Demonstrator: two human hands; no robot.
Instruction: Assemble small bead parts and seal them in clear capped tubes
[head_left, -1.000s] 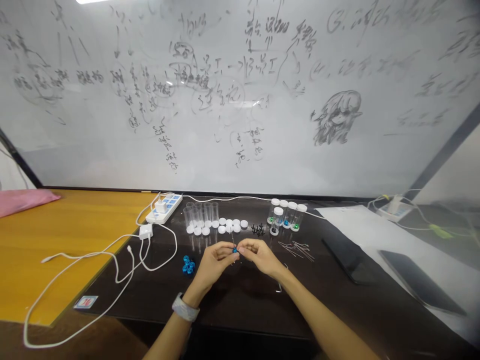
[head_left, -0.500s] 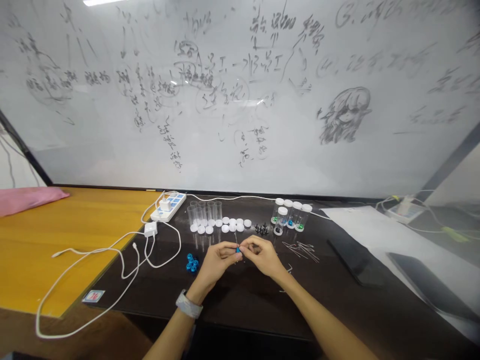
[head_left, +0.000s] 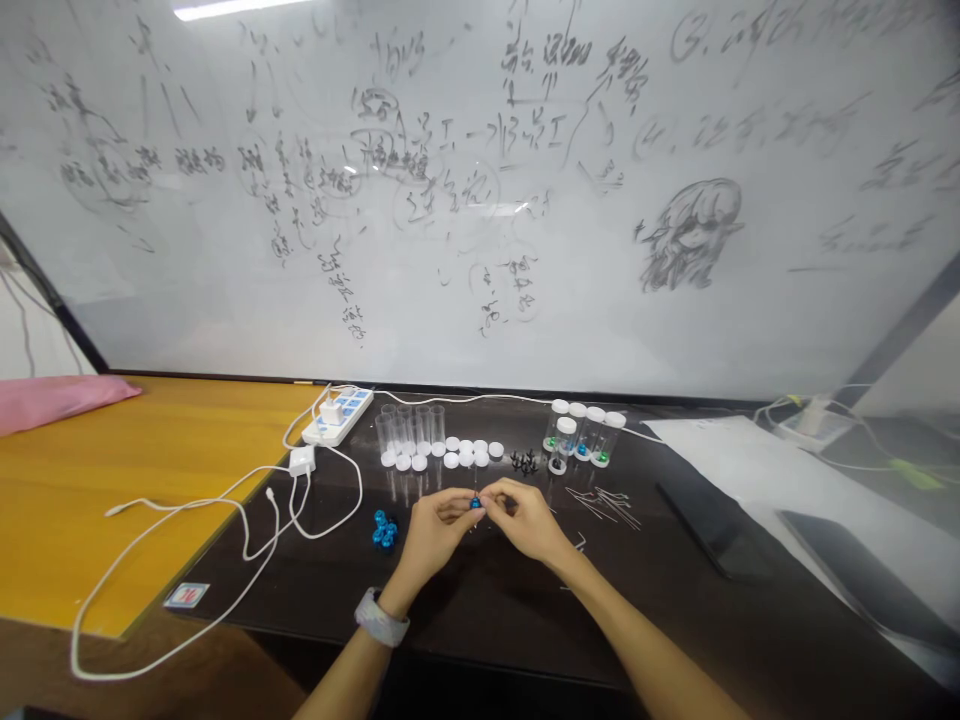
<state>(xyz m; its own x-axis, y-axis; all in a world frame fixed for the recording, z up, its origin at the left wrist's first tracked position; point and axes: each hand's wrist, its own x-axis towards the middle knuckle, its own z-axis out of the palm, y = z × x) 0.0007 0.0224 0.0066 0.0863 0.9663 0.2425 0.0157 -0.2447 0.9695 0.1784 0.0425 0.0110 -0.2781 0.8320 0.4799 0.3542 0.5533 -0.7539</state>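
Note:
Above the dark table, my left hand [head_left: 435, 538] is closed, its thumb and fingertips pinching a small shiny blue ball [head_left: 475, 503]. My right hand [head_left: 521, 518] meets it from the other side, thumb and forefinger pressed together at the ball. A thin wire seems to stick up from between the fingertips; its lower end is hidden. To the left of my left hand lies a cluster of similar blue balls [head_left: 385, 530]. Beyond the hands are several white caps [head_left: 466, 459] and small black pronged pieces [head_left: 524, 462]. Thin metal wires [head_left: 604, 503] lie right of my right hand.
Clear tubes [head_left: 405, 430] stand at the back. Capped tubes [head_left: 591, 435] with coloured balls inside stand back right. A white power strip [head_left: 339, 417] and looping cables [head_left: 244, 510] are at left. Two dark phones [head_left: 712, 528] lie at right, near white paper [head_left: 720, 440].
The wire above the fingertips shows less clearly now, and the blue ball sits slightly lower. Both hands keep nearly the same place, with small finger shifts. The camera view has moved slightly.

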